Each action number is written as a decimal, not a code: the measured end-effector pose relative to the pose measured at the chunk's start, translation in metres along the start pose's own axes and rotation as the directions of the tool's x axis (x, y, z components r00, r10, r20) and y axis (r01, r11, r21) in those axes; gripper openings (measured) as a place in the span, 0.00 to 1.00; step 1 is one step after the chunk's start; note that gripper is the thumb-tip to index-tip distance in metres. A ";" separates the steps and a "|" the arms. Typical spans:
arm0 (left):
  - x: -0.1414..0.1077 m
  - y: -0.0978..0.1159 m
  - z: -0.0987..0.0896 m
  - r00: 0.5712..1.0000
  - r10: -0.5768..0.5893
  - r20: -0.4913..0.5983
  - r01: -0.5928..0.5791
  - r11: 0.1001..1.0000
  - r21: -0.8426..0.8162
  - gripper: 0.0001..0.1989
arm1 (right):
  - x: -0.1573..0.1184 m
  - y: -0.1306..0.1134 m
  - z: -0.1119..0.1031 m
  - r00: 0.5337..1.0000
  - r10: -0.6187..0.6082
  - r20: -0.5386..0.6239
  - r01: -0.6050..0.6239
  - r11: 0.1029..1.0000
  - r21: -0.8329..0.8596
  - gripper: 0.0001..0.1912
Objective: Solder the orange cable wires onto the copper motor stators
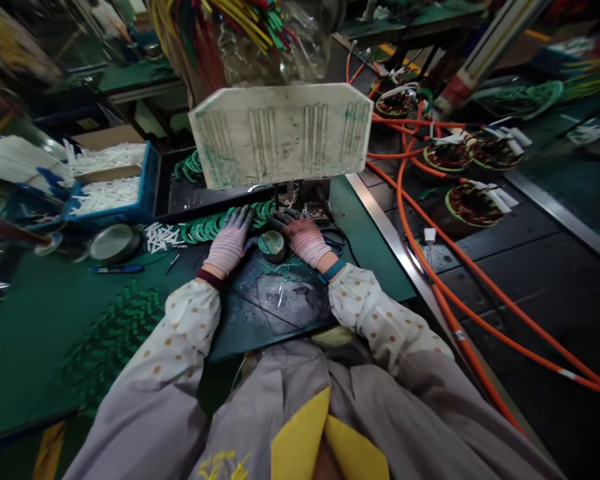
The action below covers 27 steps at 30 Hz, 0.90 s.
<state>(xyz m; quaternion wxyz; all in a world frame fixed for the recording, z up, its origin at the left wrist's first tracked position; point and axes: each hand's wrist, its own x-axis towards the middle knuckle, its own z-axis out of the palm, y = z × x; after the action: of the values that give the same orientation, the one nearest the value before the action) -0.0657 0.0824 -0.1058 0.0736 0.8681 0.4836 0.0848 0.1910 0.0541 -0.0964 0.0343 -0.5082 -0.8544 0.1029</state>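
Note:
In a striped glove with dark fingertips, my left hand lies with its fingers stretched forward over a row of green curved pieces. My right hand, gloved alike, rests with its fingers extended toward the base under the white panel. Nothing shows in either grip. Between the hands stands a small round container with a green top. Thin green strands lie on the dark worn mat just in front of it. Dark-handled scissors sit beside my right hand.
Blue boxes of white sleeves stand at the left. Nearer are a round metal tin, a blue pen and more green pieces. Orange cables and wound coil parts occupy the dark conveyor at the right.

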 end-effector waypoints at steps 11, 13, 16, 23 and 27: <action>-0.177 0.015 -0.080 0.930 -0.349 -0.115 0.354 0.935 0.027 0.32 | -0.018 0.001 0.018 0.944 0.122 -0.306 -0.113 0.993 0.044 0.24; -0.236 0.008 -0.068 0.816 -0.568 -0.105 0.578 0.808 0.115 0.39 | -0.016 0.005 0.025 0.920 0.141 -0.366 -0.118 0.989 0.086 0.21; -0.292 0.008 -0.043 0.657 -0.746 -0.105 0.754 0.654 0.070 0.42 | -0.020 0.009 0.029 0.872 0.134 -0.470 -0.089 0.989 0.117 0.19; -0.301 0.046 -0.041 0.496 -0.821 -0.284 0.765 0.568 -0.305 0.31 | -0.083 -0.044 0.001 0.688 -0.085 -0.721 0.356 0.905 0.233 0.20; -0.274 0.096 -0.050 0.461 -0.788 -0.409 0.576 0.616 -0.538 0.27 | -0.116 -0.106 0.023 0.882 -0.114 -0.457 0.429 0.596 0.679 0.20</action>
<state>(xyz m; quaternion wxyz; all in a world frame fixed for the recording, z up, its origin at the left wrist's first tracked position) -0.1395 -0.1985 -0.0579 0.0822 0.4920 0.7683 0.4012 0.1513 -0.0995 -0.0911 0.4194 -0.3160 -0.7757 0.3499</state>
